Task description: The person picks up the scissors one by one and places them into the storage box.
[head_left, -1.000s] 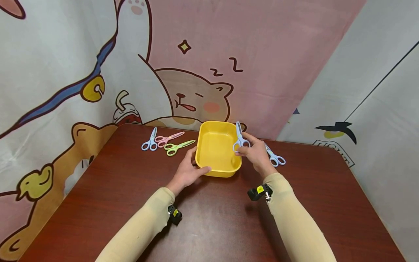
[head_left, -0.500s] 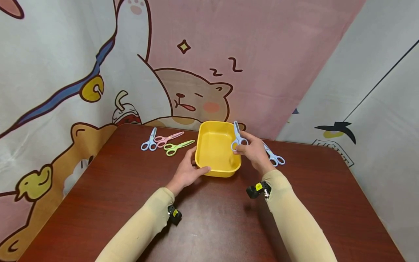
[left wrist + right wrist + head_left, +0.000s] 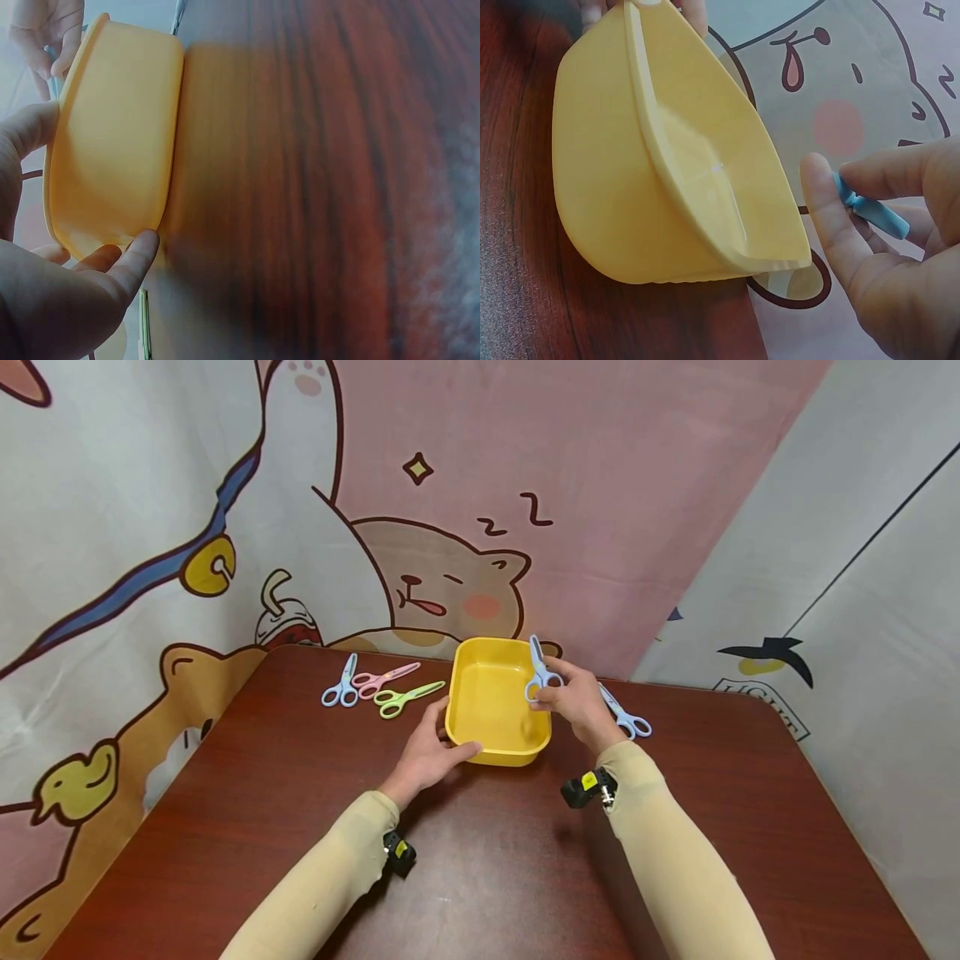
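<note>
My left hand [image 3: 431,753] grips the near-left corner of a yellow bin [image 3: 491,753], thumb on the rim and fingers against the side. In the left wrist view the fingers of that hand [image 3: 67,300] lie along the bin wall [image 3: 116,135]. Above the bin's right edge my right hand [image 3: 577,697] pinches light blue scissors [image 3: 541,675] by the handles, blades pointing away. The right wrist view shows the scissors [image 3: 877,216] between thumb and fingers of the right hand [image 3: 900,277], beside the bin [image 3: 607,165]. Nothing is seen inside the bin.
Blue scissors [image 3: 347,682], pink scissors [image 3: 386,678] and green scissors [image 3: 408,697] lie left of the bin on the brown table [image 3: 480,860]. Another blue pair [image 3: 626,718] lies behind the right hand, partly hidden. A patterned cloth [image 3: 600,527] hangs behind the table.
My right hand has moved slightly left with the blue scissors, further over the bin. The left hand keeps its grip on the bin, and the loose scissors lie as before.
</note>
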`<act>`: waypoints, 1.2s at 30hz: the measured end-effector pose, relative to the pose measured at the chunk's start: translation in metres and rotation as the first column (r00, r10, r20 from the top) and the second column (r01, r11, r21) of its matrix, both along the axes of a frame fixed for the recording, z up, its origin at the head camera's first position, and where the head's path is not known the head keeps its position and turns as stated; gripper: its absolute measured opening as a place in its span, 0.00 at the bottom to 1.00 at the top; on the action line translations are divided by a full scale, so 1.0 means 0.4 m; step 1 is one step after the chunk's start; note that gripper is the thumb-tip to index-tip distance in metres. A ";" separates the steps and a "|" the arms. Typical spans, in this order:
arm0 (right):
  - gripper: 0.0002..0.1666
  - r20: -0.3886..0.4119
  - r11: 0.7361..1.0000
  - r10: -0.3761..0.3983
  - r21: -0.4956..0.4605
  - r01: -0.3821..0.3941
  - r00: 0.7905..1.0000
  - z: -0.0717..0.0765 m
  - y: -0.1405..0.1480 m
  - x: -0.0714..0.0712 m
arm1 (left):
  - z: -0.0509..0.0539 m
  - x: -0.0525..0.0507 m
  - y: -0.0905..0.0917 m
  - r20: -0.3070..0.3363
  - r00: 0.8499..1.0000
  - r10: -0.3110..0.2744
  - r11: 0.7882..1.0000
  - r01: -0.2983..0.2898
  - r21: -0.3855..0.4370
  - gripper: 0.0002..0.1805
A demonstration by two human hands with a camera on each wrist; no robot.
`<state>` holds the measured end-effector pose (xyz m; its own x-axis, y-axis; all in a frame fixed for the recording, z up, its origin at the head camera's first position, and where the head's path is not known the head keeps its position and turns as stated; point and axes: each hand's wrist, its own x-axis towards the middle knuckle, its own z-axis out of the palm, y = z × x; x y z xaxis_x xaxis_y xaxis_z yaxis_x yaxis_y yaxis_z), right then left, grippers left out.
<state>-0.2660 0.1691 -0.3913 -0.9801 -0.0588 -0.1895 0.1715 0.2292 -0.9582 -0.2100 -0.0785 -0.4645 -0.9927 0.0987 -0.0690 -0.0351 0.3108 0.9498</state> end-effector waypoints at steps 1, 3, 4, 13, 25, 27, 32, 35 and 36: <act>0.45 0.002 1.000 0.001 -0.001 -0.001 1.000 0.001 -0.002 -0.001 | 0.000 0.000 -0.001 0.001 1.000 0.000 1.000 0.000 0.003 0.55; 0.45 0.004 1.000 0.004 -0.009 -0.004 1.000 0.004 -0.006 -0.003 | 0.001 0.001 -0.001 -0.002 1.000 0.000 1.000 0.000 0.010 0.55; 0.45 0.005 1.000 0.004 -0.011 -0.004 1.000 0.006 -0.009 -0.005 | 0.002 0.001 -0.001 -0.004 1.000 0.000 1.000 0.001 0.013 0.55; 0.44 0.010 1.000 0.008 -0.020 -0.008 1.000 0.012 -0.026 -0.012 | -0.001 0.001 0.000 -0.019 1.000 -0.002 1.000 0.002 0.028 0.55; 0.42 0.019 1.000 0.028 -0.016 -0.027 0.999 0.015 -0.043 -0.021 | -0.004 0.001 0.000 -0.024 1.000 -0.003 1.000 0.003 0.023 0.55; 0.42 0.026 0.999 0.033 -0.006 -0.033 0.999 0.015 -0.044 -0.024 | -0.004 0.000 0.000 -0.026 1.000 -0.002 1.000 0.002 0.019 0.55; 0.43 0.040 0.999 0.043 0.024 -0.044 0.998 0.015 -0.046 -0.031 | -0.004 -0.001 0.002 -0.032 0.999 -0.001 1.000 0.002 0.011 0.55; 0.44 0.039 0.998 0.045 0.038 -0.046 0.998 0.015 -0.050 -0.035 | -0.005 -0.002 0.003 -0.033 0.999 -0.001 1.000 0.001 0.012 0.55; 0.44 0.039 0.998 0.048 0.044 -0.049 0.998 0.015 -0.051 -0.036 | -0.004 -0.002 0.004 -0.031 1.000 0.000 1.000 0.000 0.013 0.55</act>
<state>-0.2803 0.1488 -0.3852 -0.9685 -0.0967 -0.2295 0.1947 0.2804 -0.9399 -0.2107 -0.0770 -0.4661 -0.9944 0.0993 -0.0365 -0.0052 0.2987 0.9543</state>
